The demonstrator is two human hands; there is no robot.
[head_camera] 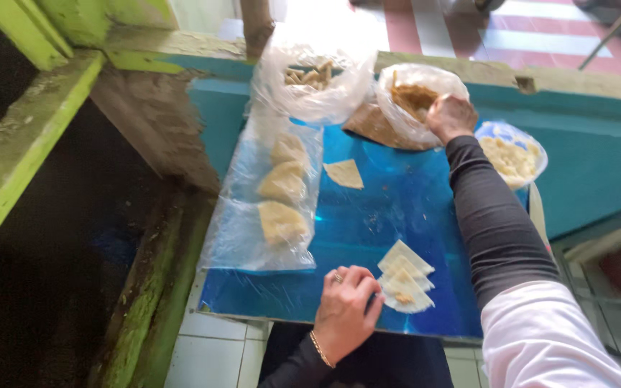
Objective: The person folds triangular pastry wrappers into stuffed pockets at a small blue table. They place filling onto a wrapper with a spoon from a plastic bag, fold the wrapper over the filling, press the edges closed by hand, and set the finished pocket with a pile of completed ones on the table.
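Observation:
My left hand (345,305) rests on the near edge of a shiny blue board (368,215), fingers curled against a small stack of white triangular dough wrappers (405,280). My right hand (451,116), in a long black sleeve, reaches far across into a clear plastic bag of brown filling (412,100); its fingers are closed at the bag's rim. A single triangular wrapper (344,173) lies alone mid-board.
A flat plastic bag with three pale dough pieces (282,194) lies on the board's left. A bag of brown sticks (310,80) sits at the back, a bag of pale chunks (512,156) at right. A teal ledge (598,151) and green concrete wall (30,136) border the board.

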